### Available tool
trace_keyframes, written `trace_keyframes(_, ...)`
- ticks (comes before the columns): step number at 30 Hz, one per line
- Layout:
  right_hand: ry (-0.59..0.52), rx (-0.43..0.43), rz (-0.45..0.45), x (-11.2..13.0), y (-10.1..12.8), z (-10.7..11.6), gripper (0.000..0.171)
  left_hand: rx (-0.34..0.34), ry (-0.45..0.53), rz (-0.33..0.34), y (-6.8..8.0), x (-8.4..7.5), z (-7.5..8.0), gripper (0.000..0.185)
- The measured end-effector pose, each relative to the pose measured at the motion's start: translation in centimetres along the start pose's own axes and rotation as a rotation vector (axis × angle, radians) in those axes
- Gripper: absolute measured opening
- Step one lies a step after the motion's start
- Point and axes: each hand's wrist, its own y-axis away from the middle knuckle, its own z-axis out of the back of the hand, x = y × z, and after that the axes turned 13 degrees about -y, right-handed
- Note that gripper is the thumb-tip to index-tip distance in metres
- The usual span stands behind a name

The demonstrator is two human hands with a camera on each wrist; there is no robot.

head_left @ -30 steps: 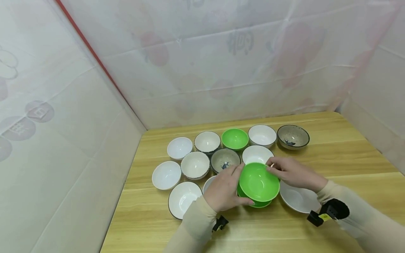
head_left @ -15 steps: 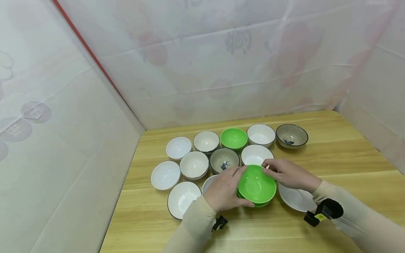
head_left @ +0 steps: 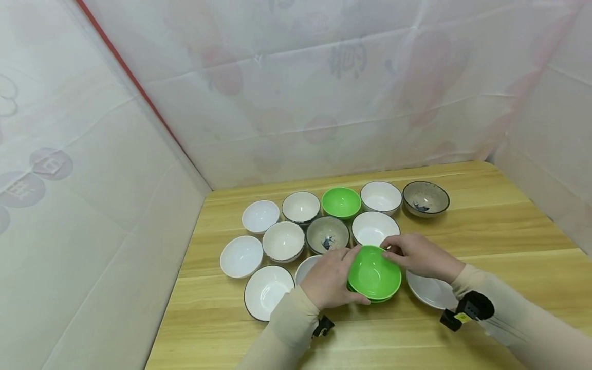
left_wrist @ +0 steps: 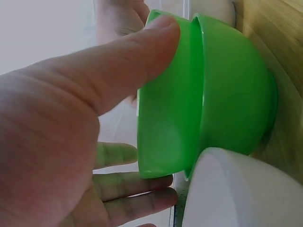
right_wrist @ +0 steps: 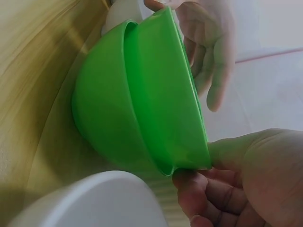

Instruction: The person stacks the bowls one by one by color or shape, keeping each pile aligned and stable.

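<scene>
A green bowl (head_left: 374, 277) sits partly nested inside a second green bowl (left_wrist: 236, 90), its rim standing above the lower one's. In the left wrist view, the upper green bowl (left_wrist: 163, 127) lies between the thumb and fingers of my left hand (head_left: 330, 282), the thumb laid along its outer wall. From the right, my right hand (head_left: 418, 257) pinches the upper rim, thumb inside and fingers outside, as the right wrist view shows. The lower green bowl (right_wrist: 102, 90) rests on the wooden table (right_wrist: 28, 94).
A white bowl (head_left: 432, 293) lies partly under the right hand. Another white bowl (head_left: 305, 268) is half hidden behind the left hand. Farther back stand rows of bowls, among them a green bowl (head_left: 341, 202), a grey bowl (head_left: 425, 198) and a dark-rimmed white bowl (head_left: 375, 228).
Both hands have lowered the upper green bowl deeper into the lower one, shifting it slightly left and toward the person. Less of the lower bowl shows now.
</scene>
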Motion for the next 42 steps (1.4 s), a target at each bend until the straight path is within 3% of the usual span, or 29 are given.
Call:
trace_keyframes(10,0.020,-0.011,0.006,-0.4,-0.1,-0.4,0.009,0.039,-0.090,0.029,0.0,-0.2,-0.2,0.115)
trace_keyframes(27,-0.012,-0.042,-0.047,-0.3,-0.3,-0.2,0.012,0.079,-0.061,0.067,-0.2,-0.3,-0.5,0.113)
trace_keyframes(42,-0.030,-0.014,-0.032,-0.3,-0.7,0.7,0.013,0.086,-0.092,0.060,-0.3,-0.4,-0.6,0.115)
